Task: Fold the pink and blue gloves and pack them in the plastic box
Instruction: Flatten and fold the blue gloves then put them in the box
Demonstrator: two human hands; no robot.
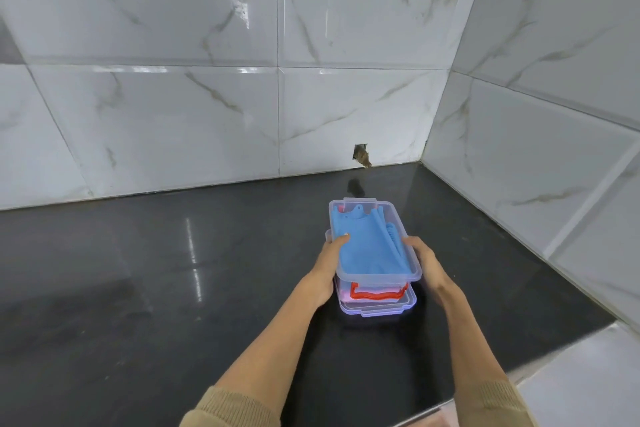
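On the black countertop, the clear plastic box (382,277) holds the folded blue gloves (367,246), which fill most of it. It rests at a slight angle on a second clear plastic part (377,309) with a red handle (377,295). A strip of pink glove (343,295) shows at that part's left side. My left hand (327,269) grips the box's left edge, thumb on the rim against the blue gloves. My right hand (427,263) grips the right edge. Whether the lower part is a lid or another box, I cannot tell.
The glossy black countertop (173,270) runs left and towards me. White marble-look tiled walls (536,149) close the back and right sides. A small broken hole (362,157) sits low in the back wall behind the box. The counter's edge (485,388) is at lower right.
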